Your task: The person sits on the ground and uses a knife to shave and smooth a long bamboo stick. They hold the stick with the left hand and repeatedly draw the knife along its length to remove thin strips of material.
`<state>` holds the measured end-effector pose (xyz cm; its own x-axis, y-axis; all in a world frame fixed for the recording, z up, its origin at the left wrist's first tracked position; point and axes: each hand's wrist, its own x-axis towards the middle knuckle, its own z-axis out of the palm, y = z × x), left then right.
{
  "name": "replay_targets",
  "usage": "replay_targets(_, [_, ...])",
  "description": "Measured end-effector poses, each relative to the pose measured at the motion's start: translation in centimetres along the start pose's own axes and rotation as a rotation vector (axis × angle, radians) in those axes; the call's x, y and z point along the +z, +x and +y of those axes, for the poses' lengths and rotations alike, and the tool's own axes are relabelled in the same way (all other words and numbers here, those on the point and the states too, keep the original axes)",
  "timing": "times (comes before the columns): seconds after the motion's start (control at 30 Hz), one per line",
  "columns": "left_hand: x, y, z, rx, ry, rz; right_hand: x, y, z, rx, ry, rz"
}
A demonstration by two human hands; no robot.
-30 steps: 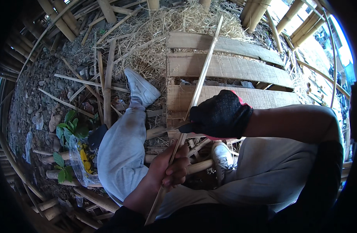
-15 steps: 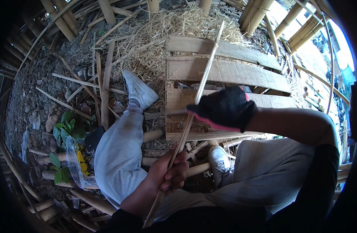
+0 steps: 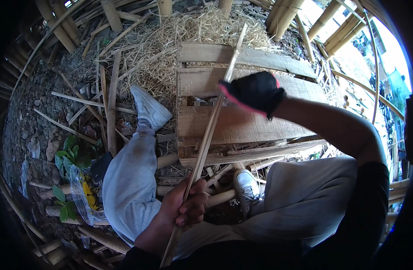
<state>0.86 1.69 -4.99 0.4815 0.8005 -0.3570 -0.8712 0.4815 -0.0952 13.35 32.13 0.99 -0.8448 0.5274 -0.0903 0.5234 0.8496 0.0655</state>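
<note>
Up the stick goes the gloved right hand (image 3: pixel 255 92), further from the body than half a second ago. Beneath lies one wooden pallet (image 3: pixel 242 126) of four planks. One long bamboo strip (image 3: pixel 209 137) slants from lower left up to upper right, tip over straw. Right fingers curl against it, grip unclear; bare left hand (image 3: pixel 185 207) clamps its lower end. Two white shoes show.

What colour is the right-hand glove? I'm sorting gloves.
Black glove with red-pink trim, head view.
</note>
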Motion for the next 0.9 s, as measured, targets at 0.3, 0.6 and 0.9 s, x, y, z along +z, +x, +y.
replay_targets(0.3, [-0.2, -0.5, 0.0, 0.034, 0.031, 0.014, -1.7, -1.4, -3.4, -0.069, 0.030, -0.130])
replay_targets(0.6, [0.6, -0.5, -0.1, 0.064, 0.148, 0.098, -2.1, 0.6, 0.4, 0.145, 0.120, -0.195])
replay_targets(0.9, [1.5, -0.5, -0.2, 0.072, 0.271, 0.202, -4.1, 3.3, 5.6, 0.165, -0.125, -0.232])
